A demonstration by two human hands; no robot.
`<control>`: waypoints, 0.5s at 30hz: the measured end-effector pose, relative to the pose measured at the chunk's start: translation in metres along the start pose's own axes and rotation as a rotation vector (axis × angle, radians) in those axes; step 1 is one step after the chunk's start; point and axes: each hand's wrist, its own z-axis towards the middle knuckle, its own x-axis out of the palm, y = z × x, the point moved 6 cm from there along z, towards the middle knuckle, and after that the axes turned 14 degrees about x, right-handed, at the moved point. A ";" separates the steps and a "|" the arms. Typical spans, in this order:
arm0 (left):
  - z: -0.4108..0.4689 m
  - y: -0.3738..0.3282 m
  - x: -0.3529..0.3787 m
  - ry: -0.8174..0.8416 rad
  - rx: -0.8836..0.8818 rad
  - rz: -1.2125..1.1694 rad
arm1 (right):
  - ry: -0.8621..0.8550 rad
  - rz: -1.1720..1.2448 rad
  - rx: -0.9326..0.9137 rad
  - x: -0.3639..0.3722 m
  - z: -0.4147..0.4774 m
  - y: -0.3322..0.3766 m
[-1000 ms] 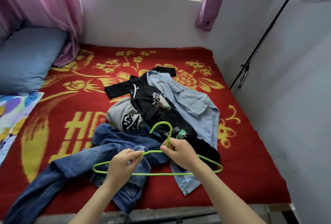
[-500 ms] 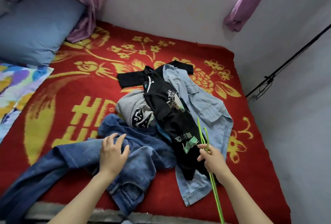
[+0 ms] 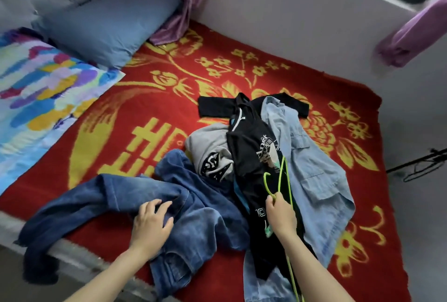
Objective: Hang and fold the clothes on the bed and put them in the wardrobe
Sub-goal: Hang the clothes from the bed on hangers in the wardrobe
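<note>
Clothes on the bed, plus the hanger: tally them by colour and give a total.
Dark blue jeans: 1
Light blue shirt: 1
Black T-shirt: 1
Grey top: 1
Green hanger: 1
Total: 5

Red bed [image 3: 154, 108], clothes pile [image 3: 312, 156], pillow [image 3: 108, 23], perhaps quilt [image 3: 48, 89]

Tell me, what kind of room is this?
Most likely a bedroom. There is a bed under a red-and-gold blanket, a blue pillow at its head, and a heap of clothes on it, with a green hanger in the right hand.
</note>
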 end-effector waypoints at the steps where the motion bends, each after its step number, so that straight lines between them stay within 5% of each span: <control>1: 0.006 0.002 -0.003 -0.013 -0.016 0.006 | 0.019 -0.021 0.001 0.005 0.013 0.005; 8: 0.041 0.021 -0.016 -0.115 -0.175 -0.007 | -0.098 -0.210 -0.088 0.040 0.081 0.039; 15: 0.078 0.023 0.025 0.029 -0.181 -0.004 | -0.039 -0.524 -0.259 0.082 0.130 0.080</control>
